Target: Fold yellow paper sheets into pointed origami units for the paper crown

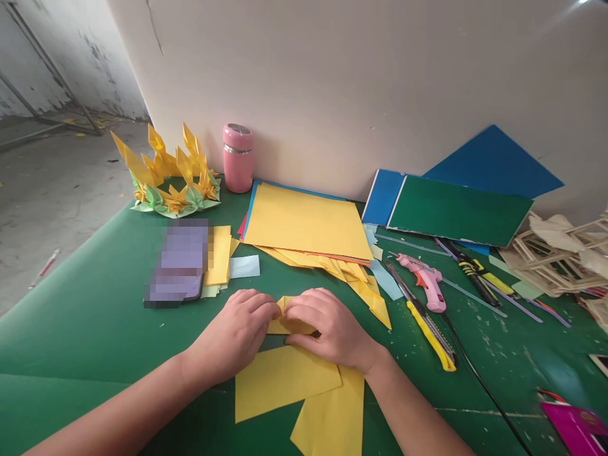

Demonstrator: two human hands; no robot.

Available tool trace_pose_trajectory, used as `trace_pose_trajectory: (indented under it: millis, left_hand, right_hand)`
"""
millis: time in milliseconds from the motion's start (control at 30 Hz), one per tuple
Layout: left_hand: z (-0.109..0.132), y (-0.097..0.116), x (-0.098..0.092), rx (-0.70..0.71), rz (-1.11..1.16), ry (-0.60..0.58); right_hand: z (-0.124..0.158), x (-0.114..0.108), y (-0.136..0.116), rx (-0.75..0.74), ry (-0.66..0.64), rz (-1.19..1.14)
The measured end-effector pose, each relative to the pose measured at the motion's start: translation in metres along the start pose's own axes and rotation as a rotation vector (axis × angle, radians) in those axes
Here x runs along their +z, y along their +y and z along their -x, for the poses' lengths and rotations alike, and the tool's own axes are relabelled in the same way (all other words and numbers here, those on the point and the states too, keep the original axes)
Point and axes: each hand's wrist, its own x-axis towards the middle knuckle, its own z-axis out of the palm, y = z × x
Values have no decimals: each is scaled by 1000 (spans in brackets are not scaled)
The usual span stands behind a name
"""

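Close together at the middle of the green table (pixel 95 342), my left hand (pixel 244 326) and my right hand (pixel 330 326) both have their fingers closed on a small piece of yellow paper (pixel 280 326). One edge of that paper stands up in a fold between the fingertips; much of it is hidden by the hands. Just below them, a yellow paper rectangle (pixel 280 386) lies flat, overlapping another yellow paper sheet (pixel 337 418) near my right forearm.
Behind my hands lie a yellow sheet stack (pixel 304 218) and folded yellow strips (pixel 375 304). A pink glue gun (pixel 430 282) and yellow utility knife (pixel 430 332) lie right. Leftward are a phone (pixel 180 259), a paper crown (pixel 175 171) and a pink flask (pixel 238 158).
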Motion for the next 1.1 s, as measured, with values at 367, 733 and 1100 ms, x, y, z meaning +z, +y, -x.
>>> trace_pose_trajectory:
  millis: [367,733,1100]
  left_hand:
    - [4,-11,-1,97,-30,-20]
    - [4,-13,-3,155,57,-35]
    - [2,-11,-4,107,150,-5]
  right_hand:
    - [6,-2,11,-157,35,68]
    - [4,1,3,-46,50,-22]
    - [-1,11,-9,148,115,85]
